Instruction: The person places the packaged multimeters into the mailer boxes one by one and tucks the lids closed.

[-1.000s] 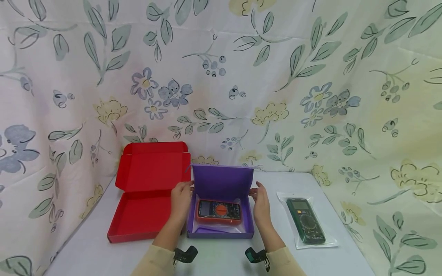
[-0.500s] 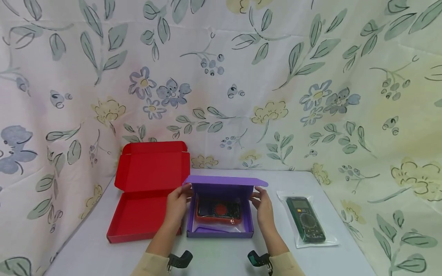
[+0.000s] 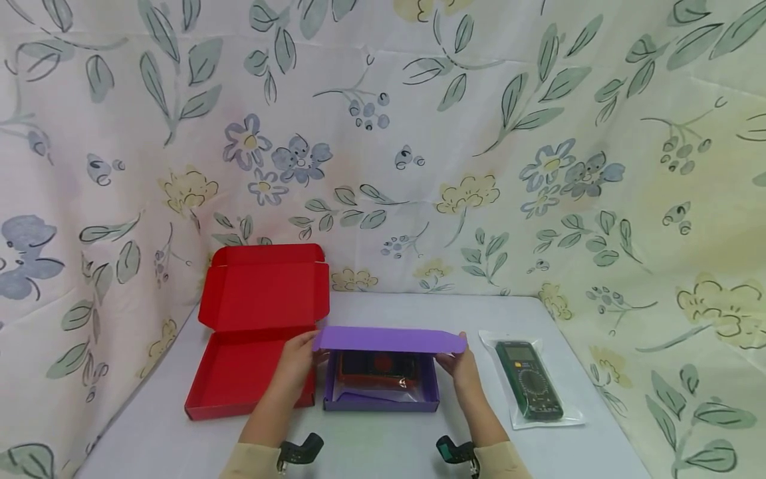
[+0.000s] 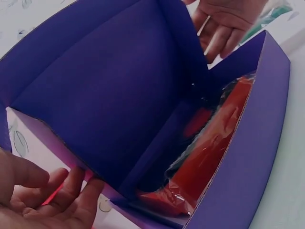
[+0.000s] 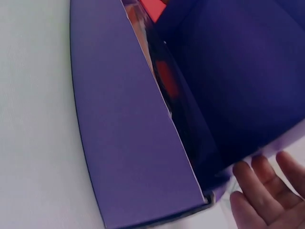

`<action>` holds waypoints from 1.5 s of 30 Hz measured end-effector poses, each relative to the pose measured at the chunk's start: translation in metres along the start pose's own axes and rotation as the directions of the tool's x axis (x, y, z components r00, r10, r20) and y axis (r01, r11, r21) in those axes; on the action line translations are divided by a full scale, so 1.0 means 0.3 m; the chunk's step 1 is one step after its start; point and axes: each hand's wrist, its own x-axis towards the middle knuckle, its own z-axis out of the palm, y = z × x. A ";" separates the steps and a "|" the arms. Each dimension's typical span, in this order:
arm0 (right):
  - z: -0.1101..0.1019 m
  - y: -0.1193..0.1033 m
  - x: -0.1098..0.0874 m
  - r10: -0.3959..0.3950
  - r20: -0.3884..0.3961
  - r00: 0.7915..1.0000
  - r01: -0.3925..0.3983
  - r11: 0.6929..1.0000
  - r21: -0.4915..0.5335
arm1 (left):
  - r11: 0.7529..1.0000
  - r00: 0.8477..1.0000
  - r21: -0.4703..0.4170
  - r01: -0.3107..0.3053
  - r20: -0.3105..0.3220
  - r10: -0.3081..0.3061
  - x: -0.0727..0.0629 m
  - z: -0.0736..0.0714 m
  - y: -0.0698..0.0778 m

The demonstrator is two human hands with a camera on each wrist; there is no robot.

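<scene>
A purple cardboard box (image 3: 383,405) sits mid-table, its hinged lid (image 3: 389,339) tilted forward over the inside. Within lies an orange-and-black multimeter (image 3: 374,382) in a clear plastic bag, its upper part shaded by the lid. My left hand (image 3: 296,359) is at the lid's left end; in the left wrist view its fingers (image 4: 71,193) touch the lid's side edge, thumb apart. On the opposite side, my right hand (image 3: 462,370) supports the lid's right end. Extended fingers (image 5: 257,193) meet the lid's edge in the right wrist view.
To the left stands an open red cardboard box (image 3: 242,372), its lid raised, behind my left forearm. A green multimeter (image 3: 529,380) in a clear bag lies at the right of the white table (image 3: 371,442). A floral cloth (image 3: 383,146) hangs behind.
The purple lid has swung from upright forward and down, its front flap now facing me. Both hands have moved slightly apart and lower with it. The multimeter inside has become shaded.
</scene>
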 end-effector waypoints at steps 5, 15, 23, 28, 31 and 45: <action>-0.021 -0.011 0.001 0.063 0.021 0.998 -0.063 0.998 -0.007 | 1.000 0.999 -0.028 -0.005 0.049 0.006 0.003 -0.019 -0.006; -0.060 0.003 0.016 0.076 0.136 0.988 -0.052 0.984 -0.171 | 0.991 0.987 -0.078 0.105 0.126 -0.094 0.007 -0.053 0.001; -0.085 0.004 0.026 0.117 0.180 0.977 -0.059 0.952 -0.300 | 0.992 0.988 0.083 0.091 0.115 -0.100 0.003 -0.060 0.022; -0.106 0.011 0.037 0.166 0.208 0.964 -0.069 0.910 -0.408 | 0.983 0.989 0.174 0.056 0.125 -0.078 -0.004 -0.060 0.033; -0.120 0.013 0.045 0.196 0.235 0.952 -0.073 0.891 -0.449 | 0.977 0.988 0.210 0.042 0.135 -0.071 -0.005 -0.059 0.036; -0.148 -0.005 0.069 0.254 0.338 0.906 -0.057 0.866 -0.497 | 0.930 0.987 0.366 -0.025 0.158 -0.035 -0.024 -0.053 0.045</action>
